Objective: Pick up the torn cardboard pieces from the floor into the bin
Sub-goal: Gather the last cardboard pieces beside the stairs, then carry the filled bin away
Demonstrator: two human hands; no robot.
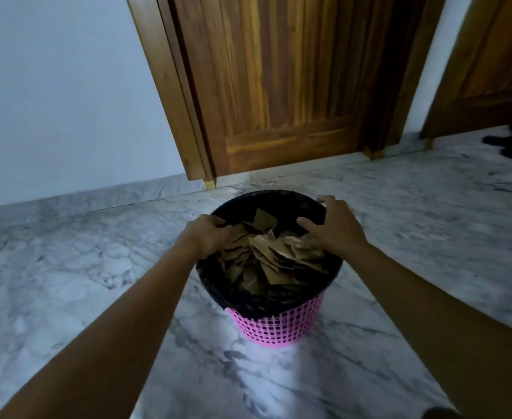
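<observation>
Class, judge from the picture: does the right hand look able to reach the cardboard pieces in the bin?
Probably yes. The right hand is at the right rim of the bin, over its open top, and the cardboard pieces lie heaped high with nothing covering them.

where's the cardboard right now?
Head view, centre: the cardboard is piled inside the bin, between the left hand and the right hand. The bin stands on the floor before the door.
</observation>
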